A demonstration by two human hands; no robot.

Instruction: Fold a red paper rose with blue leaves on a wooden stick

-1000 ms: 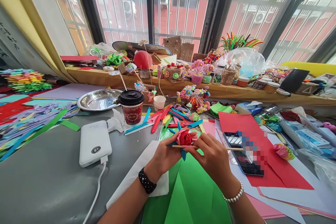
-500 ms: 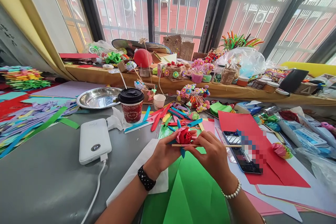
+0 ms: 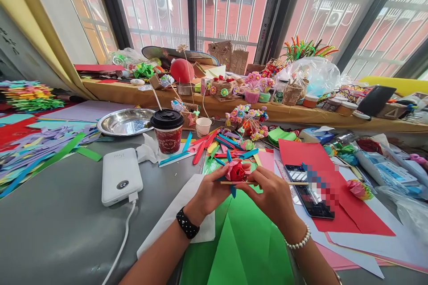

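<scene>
My left hand is closed around a red paper rose with blue paper leaves, held above a green paper sheet. My right hand pinches a thin wooden stick that lies crosswise under the rose and sticks out to the right. Both hands meet at the flower, just in front of my chest. A black band sits on the left wrist, a pearl bracelet on the right.
A white power bank with its cable lies to the left. A lidded red paper cup and a steel plate stand behind. A phone rests on red paper at right. Paper strips and craft flowers crowd the table and sill.
The hands with the rose and stick have shifted slightly up and away from me. The grip looks the same.
</scene>
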